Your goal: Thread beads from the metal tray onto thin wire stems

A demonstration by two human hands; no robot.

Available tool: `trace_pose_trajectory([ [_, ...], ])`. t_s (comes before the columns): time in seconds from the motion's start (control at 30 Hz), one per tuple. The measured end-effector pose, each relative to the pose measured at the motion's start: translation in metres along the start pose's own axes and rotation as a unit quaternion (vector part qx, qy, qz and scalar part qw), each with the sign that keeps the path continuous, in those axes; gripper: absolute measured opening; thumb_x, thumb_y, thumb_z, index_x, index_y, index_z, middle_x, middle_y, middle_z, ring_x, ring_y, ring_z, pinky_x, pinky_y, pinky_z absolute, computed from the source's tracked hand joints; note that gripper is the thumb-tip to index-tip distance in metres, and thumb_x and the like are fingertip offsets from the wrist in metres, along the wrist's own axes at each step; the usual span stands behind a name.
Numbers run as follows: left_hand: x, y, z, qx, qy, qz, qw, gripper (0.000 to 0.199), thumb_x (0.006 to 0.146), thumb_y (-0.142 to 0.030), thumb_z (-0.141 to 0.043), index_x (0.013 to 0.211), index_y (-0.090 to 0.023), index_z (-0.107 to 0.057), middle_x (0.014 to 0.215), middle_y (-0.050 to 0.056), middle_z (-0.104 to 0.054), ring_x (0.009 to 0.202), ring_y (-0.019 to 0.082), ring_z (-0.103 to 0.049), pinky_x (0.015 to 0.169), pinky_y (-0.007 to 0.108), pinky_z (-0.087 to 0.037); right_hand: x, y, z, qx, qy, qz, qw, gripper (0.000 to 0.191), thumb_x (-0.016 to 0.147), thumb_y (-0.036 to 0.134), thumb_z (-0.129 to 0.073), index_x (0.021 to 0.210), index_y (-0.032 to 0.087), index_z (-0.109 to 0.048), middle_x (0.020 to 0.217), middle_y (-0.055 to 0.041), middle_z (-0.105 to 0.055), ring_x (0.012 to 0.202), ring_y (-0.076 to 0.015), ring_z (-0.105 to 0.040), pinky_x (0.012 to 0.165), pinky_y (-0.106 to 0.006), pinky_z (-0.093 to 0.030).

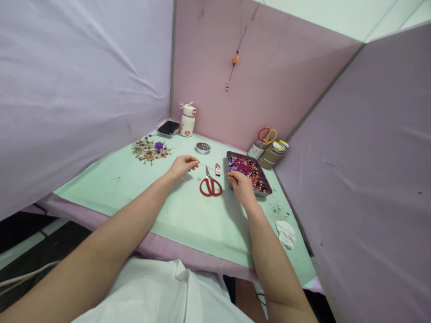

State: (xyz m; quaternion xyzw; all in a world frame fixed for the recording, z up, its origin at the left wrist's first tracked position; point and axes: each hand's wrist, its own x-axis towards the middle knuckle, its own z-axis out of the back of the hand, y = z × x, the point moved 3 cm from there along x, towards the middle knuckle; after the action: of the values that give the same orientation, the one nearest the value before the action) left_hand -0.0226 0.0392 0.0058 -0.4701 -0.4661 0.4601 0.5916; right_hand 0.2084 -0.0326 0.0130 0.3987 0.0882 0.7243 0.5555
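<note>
A thin, pale yellowish cord [212, 168] is stretched between my two hands above the table. My left hand [185, 166] pinches its left end, and my right hand [239, 183] pinches the right end close to the near left edge of a metal tray [266, 194] of mixed beads. Beneath the cord lie red-handled scissors [211, 186], blades pointing away from me. Just right of the blades is a small red and white lighter [217, 169]. Beyond the cord sits a round spool [203, 148].
On the left are beaded strands [151, 151]; behind them, a phone [169, 128] and white bottle [187, 120]. Back right stand a can with scissors [257, 148] and a jar [274, 154]. A crumpled white cloth [286, 234] lies front right. A beaded string [235, 60] hangs above.
</note>
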Motion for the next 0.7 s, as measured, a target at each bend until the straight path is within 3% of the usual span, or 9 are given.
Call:
trace_pose_trajectory([
  [0.17, 0.001, -0.006, 0.009, 0.117, -0.021, -0.052, 0.992, 0.017, 0.067, -0.031, -0.063, 0.073, -0.016, -0.067, 0.067, 0.003, -0.064, 0.064, 0.014, -0.054, 0.065, 0.027, -0.04, 0.0, -0.002, 0.004, -0.137, 0.001, 0.002, 0.991, 0.025, 0.088, 0.024, -0.042, 0.085, 0.019, -0.066, 0.086, -0.0081, -0.067, 0.082, -0.022, -0.054, 0.075, -0.033, -0.039],
  [0.33, 0.007, -0.002, 0.022, 0.181, -0.042, -0.072, 0.98, 0.012, 0.062, -0.029, -0.067, 0.066, -0.019, -0.07, 0.07, 0.004, -0.066, 0.071, 0.018, -0.056, 0.068, 0.029, -0.041, 0.001, -0.002, 0.009, -0.209, -0.029, -0.016, 0.977, 0.026, 0.091, 0.025, -0.04, 0.083, 0.018, -0.064, 0.082, -0.0095, -0.062, 0.078, -0.0224, -0.047, 0.071, -0.034, -0.032],
  [0.53, 0.009, 0.002, 0.03, 0.209, 0.008, -0.057, 0.976, 0.008, 0.057, -0.027, -0.069, 0.06, -0.019, -0.07, 0.061, 0.003, -0.063, 0.063, 0.017, -0.053, 0.062, 0.028, -0.04, -0.002, 0.001, 0.01, -0.256, -0.073, -0.029, 0.963, 0.025, 0.092, 0.026, -0.041, 0.085, 0.02, -0.064, 0.096, -0.0112, -0.058, 0.089, -0.0242, -0.043, 0.07, -0.033, -0.026],
  [0.7, 0.007, 0.008, 0.033, 0.255, 0.059, -0.024, 0.965, 0.003, 0.055, -0.023, -0.068, 0.055, -0.02, -0.069, 0.059, 0.003, -0.064, 0.058, 0.016, -0.052, 0.06, 0.027, -0.037, -0.003, 0.005, 0.006, -0.239, -0.03, -0.043, 0.97, 0.026, 0.093, 0.025, -0.039, 0.087, 0.021, -0.064, 0.093, -0.009, -0.059, 0.091, -0.0238, -0.043, 0.073, -0.034, -0.025],
])
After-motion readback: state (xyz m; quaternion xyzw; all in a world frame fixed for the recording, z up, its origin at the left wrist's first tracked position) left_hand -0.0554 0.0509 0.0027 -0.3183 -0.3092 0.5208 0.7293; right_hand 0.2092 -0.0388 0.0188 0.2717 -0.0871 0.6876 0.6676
